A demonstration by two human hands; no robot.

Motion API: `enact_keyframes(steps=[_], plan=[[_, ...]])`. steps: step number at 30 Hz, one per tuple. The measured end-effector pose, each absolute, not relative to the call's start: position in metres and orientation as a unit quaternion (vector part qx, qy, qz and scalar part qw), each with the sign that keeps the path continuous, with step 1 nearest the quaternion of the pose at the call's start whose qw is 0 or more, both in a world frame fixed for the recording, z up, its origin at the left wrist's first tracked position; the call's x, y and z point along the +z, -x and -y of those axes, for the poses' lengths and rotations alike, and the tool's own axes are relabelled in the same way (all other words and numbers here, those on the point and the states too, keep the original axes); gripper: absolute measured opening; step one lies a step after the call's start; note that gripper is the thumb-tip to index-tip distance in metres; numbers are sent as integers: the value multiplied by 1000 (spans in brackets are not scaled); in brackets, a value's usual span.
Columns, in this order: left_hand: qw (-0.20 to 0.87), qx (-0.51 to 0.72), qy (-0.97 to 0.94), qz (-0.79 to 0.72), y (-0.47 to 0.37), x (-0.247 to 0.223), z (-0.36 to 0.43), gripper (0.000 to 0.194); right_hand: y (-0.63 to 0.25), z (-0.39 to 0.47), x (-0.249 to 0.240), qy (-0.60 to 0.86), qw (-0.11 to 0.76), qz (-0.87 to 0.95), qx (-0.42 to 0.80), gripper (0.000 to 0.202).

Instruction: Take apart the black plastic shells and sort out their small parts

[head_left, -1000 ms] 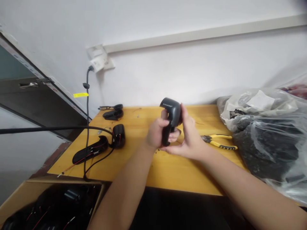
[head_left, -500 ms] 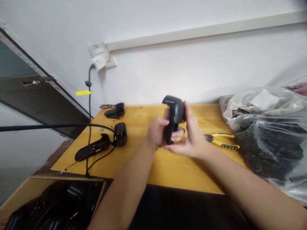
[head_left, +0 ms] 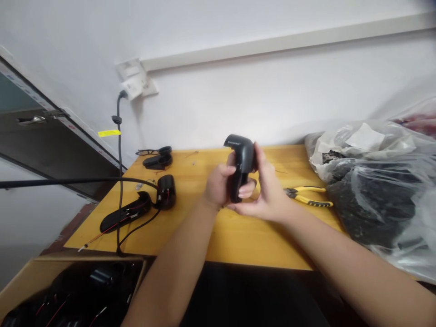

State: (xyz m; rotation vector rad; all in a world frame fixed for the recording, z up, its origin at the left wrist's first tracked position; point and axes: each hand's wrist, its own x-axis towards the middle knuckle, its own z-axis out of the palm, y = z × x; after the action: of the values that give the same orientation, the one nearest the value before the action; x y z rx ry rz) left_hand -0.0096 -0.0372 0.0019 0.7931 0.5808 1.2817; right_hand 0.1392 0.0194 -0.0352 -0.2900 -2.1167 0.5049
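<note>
Between my two hands, over the table's middle, is a black pistol-shaped plastic housing [head_left: 245,152] with small pale lettering on its curved top. It stands upright, its hooked head pointing left. My left hand [head_left: 220,184] is wrapped round the handle, thumb pressed against its side. From the right, my right hand [head_left: 267,186] grips the same housing, with fingers up behind the head and others low at the handle. Part of the handle is covered by fingers. Yellow-and-black pliers [head_left: 308,195] lie on the table just beyond my right wrist.
On the wooden table's [head_left: 194,227] left lie black housing parts [head_left: 127,212] with thin red wires and a thick black cable [head_left: 119,177]. A cardboard box [head_left: 25,272] of black parts stands front left. Clear plastic bags [head_left: 374,195] of dark things fill the right side.
The whole view has shifted slightly, so everything sits a little further left. My hands keep the same grip on the housing, which looks tilted very slightly differently.
</note>
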Motion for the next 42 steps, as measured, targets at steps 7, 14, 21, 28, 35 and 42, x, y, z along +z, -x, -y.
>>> enact_keyframes(steps=[7,14,21,28,35,42], plan=[[566,651,-388,-326,10,-11,28,56,-142,-23,-47,92,460,835,289,110],[558,677,-340,-339,4,-4,26,32,-143,-32,-51,64,469,792,384,84],[583,671,-290,-355,8,2,29,34,-146,-27,-43,113,460,773,422,85],[651,642,-310,-262,14,8,37,44,-148,-26,-42,87,467,792,383,89],[754,531,-323,-212,25,3,36,46,-148,-22,-34,69,495,824,267,93],[779,391,-289,-395,19,8,34,38,-157,-31,-18,100,434,884,140,58]])
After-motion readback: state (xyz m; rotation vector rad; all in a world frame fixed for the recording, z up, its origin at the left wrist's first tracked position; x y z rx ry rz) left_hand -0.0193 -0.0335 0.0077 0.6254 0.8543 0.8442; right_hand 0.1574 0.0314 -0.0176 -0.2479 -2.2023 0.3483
